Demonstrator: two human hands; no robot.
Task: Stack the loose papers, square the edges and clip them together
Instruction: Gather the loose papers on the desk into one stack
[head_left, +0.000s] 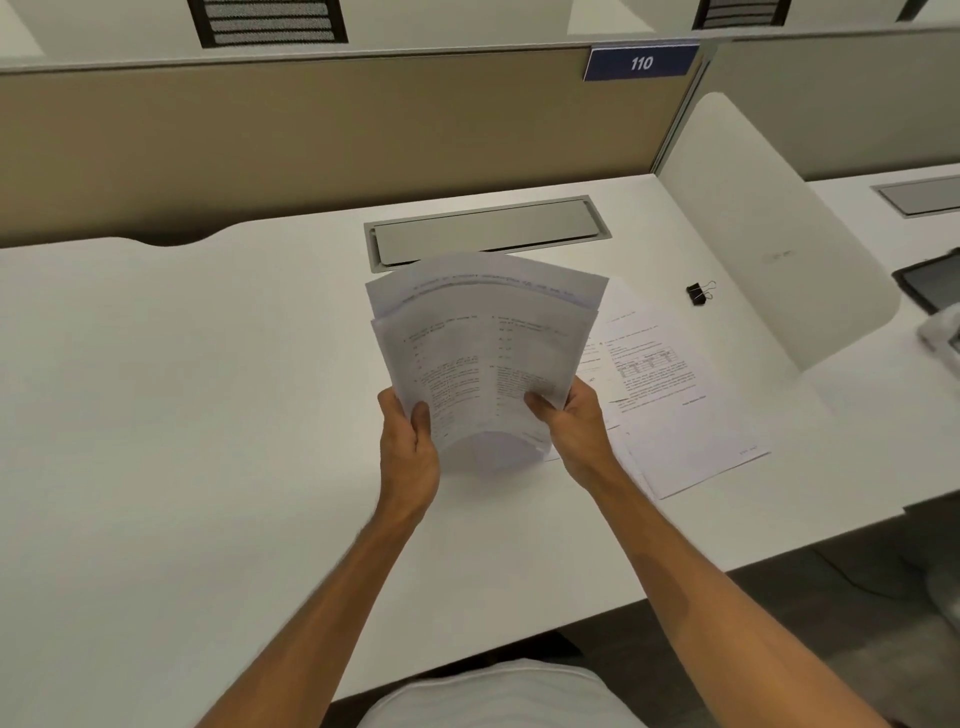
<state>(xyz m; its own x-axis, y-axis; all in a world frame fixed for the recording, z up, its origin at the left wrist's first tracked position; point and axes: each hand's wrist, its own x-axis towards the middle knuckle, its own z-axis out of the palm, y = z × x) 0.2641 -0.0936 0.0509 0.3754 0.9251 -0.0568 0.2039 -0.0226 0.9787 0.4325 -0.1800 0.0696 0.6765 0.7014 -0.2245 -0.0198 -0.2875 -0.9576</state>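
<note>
A sheaf of printed white papers (483, 353) is lifted above the desk, its sheets fanned and uneven at the far edge. My left hand (408, 447) grips its near left corner, thumb on top. My right hand (574, 421) grips the near right corner. More printed sheets (670, 395) lie flat on the white desk (182, 389) to the right, partly under the held sheaf. A black binder clip (700, 293) lies alone on the desk, beyond those sheets at the right.
A grey cable hatch (485, 231) is set into the desk behind the papers. A tan partition (311, 140) with a blue "110" sign (641, 63) backs the desk. A white side divider (769, 234) stands at the right; a dark tablet (932, 280) lies past it.
</note>
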